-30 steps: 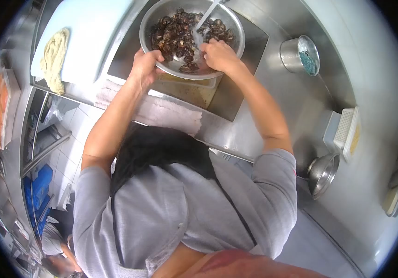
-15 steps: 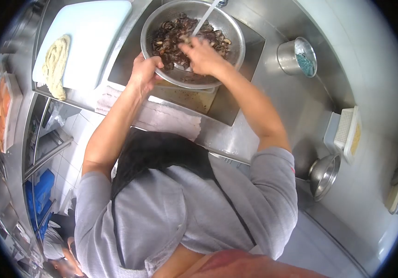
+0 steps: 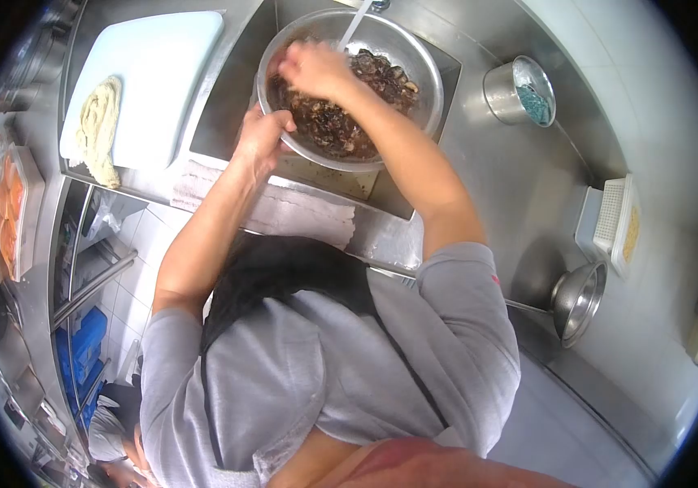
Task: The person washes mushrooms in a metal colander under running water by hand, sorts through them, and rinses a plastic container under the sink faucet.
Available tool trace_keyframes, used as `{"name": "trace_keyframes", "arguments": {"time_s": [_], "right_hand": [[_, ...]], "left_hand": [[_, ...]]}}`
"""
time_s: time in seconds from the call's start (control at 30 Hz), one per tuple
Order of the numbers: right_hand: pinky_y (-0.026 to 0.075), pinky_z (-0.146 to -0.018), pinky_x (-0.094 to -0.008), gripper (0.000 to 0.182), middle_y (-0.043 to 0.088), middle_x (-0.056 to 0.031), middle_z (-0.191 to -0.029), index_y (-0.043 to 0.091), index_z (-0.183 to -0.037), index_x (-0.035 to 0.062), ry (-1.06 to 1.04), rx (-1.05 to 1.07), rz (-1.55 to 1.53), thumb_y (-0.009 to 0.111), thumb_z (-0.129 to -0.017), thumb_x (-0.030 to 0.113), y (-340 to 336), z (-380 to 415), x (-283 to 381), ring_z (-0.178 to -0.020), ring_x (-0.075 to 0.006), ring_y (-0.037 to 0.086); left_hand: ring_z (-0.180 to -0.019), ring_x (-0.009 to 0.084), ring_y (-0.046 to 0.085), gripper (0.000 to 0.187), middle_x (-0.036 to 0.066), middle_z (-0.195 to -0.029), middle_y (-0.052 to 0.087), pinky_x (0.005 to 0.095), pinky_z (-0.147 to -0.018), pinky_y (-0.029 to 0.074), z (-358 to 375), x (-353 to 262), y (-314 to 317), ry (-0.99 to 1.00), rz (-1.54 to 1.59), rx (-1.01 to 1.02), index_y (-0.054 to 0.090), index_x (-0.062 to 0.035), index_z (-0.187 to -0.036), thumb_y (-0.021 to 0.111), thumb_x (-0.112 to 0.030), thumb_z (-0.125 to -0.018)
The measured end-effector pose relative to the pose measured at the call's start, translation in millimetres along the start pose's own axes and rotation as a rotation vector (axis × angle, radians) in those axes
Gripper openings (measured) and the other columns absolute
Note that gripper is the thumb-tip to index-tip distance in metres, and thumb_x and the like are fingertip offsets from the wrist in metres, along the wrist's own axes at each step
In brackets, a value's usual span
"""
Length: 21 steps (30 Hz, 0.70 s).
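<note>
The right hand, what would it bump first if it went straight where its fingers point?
Probably the bowl, its left side in the picture. The right hand is blurred and its height unclear, so it might pass over.

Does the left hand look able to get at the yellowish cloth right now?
Probably yes, though the left hand must first release the bowl; the yellowish cloth lies uncovered on the white board.
</note>
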State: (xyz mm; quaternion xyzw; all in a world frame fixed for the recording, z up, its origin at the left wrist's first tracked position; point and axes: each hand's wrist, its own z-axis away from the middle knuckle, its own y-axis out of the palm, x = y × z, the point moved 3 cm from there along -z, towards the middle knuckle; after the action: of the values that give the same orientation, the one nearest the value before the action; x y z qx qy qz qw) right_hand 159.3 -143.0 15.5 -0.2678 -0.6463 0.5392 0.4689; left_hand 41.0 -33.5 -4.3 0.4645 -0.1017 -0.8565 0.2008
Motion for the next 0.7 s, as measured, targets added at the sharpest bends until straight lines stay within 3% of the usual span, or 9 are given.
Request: {"name": "trace_keyframes", "arguments": {"time_s": [0.1,0.2,0.3,0.33,0.4,0.43,0.5,0.67,0.7], "right_hand": [[0.041,-0.094,-0.0603,0.029,0.057,-0.0134,-0.122,0.066,-0.109,0.0143,-0.479,0.281,0.116,0.056,-0.086,0.029,-0.4,52.7,24.4,-0.119,-0.0322,0.051],[0.035,-0.103,-0.0561,0.033,0.054,-0.0129,-0.125,0.065,-0.114,0.0176,-0.557,0.348,0.425,0.062,-0.081,0.019,-19.4,78.4,10.5,-0.125,-0.0293,0.045],[0.045,-0.097,-0.0425,0.025,0.059,-0.0137,-0.125,0.067,-0.109,0.0144,-0.329,-0.077,0.066,0.062,-0.084,0.011,-44.5,66.1,-18.9,-0.118,-0.0296,0.054],[0.046,-0.094,-0.0409,0.023,0.061,-0.0134,-0.119,0.067,-0.107,0.0135,-0.237,0.082,0.000,0.060,-0.086,0.013,-55.7,65.7,-18.2,-0.113,-0.0295,0.057],[0.049,-0.089,-0.0377,0.019,0.067,-0.0127,-0.109,0.068,-0.105,0.0116,-0.046,0.396,-0.137,0.058,-0.089,0.016,-76.1,71.8,-10.9,-0.105,-0.0293,0.062],[0.050,-0.086,-0.0408,0.021,0.070,-0.0113,-0.096,0.067,-0.102,0.0100,-0.190,0.580,-0.278,0.053,-0.093,0.022,-61.7,84.4,-9.4,-0.097,-0.0301,0.065],[0.048,-0.089,-0.0418,0.023,0.068,-0.0129,-0.103,0.066,-0.106,0.0088,-0.189,0.706,-0.257,0.050,-0.093,0.020,-47.5,102.5,-0.9,-0.102,-0.0315,0.063],[0.047,-0.089,-0.0415,0.021,0.067,-0.0141,-0.103,0.065,-0.106,0.0068,-0.199,0.244,-0.067,0.051,-0.091,0.013,-31.4,75.0,-17.8,-0.101,-0.0305,0.062],[0.048,-0.088,-0.0413,0.022,0.068,-0.0146,-0.102,0.066,-0.104,0.0075,-0.199,0.362,-0.130,0.051,-0.089,0.014,-43.3,74.2,-13.7,-0.099,-0.0311,0.063]], "left_hand": [[-0.064,0.0160,0.054,0.034,0.006,-0.077,0.056,0.0354,-0.053,0.050,-0.6,-5.2,-6.9,0.021,0.023,-0.014,0.053,0.0008,-0.103,0.054,0.007,-0.070],[-0.064,0.0176,0.055,0.035,0.007,-0.080,0.056,0.0354,-0.053,0.050,-1.5,-6.8,-23.9,-0.001,0.021,-0.014,0.051,0.0016,-0.104,0.053,0.008,-0.070],[-0.063,0.0184,0.056,0.035,0.007,-0.079,0.055,0.0346,-0.052,0.050,0.4,-10.4,-17.3,0.025,-0.004,-0.039,0.051,0.0008,-0.104,0.053,0.008,-0.070],[-0.058,0.0159,0.056,0.044,0.006,-0.075,0.056,0.0296,-0.043,0.048,-5.1,-7.7,-15.7,0.045,0.064,-0.045,0.051,0.0013,-0.112,0.052,0.010,-0.069],[-0.057,0.0160,0.055,0.044,0.007,-0.076,0.056,0.0301,-0.044,0.049,-3.1,-12.8,-11.8,0.037,0.071,-0.063,0.051,0.0012,-0.112,0.052,0.010,-0.068],[-0.057,0.0160,0.055,0.044,0.007,-0.077,0.056,0.0303,-0.044,0.050,-1.5,-17.6,-9.2,0.037,0.073,-0.070,0.051,0.0012,-0.112,0.052,0.010,-0.068],[-0.057,0.0165,0.054,0.043,0.008,-0.079,0.056,0.0315,-0.045,0.051,-2.3,-18.4,-8.5,0.063,0.094,-0.070,0.051,0.0016,-0.110,0.052,0.011,-0.068],[-0.057,0.0165,0.054,0.040,0.008,-0.078,0.055,0.0315,-0.044,0.051,-14.0,-8.1,-11.4,0.073,0.051,-0.044,0.051,0.0020,-0.107,0.052,0.011,-0.068],[-0.057,0.0161,0.054,0.040,0.008,-0.077,0.054,0.0309,-0.043,0.050,-10.4,-10.3,-10.1,0.067,0.070,-0.058,0.051,0.0019,-0.107,0.053,0.010,-0.068]]}}
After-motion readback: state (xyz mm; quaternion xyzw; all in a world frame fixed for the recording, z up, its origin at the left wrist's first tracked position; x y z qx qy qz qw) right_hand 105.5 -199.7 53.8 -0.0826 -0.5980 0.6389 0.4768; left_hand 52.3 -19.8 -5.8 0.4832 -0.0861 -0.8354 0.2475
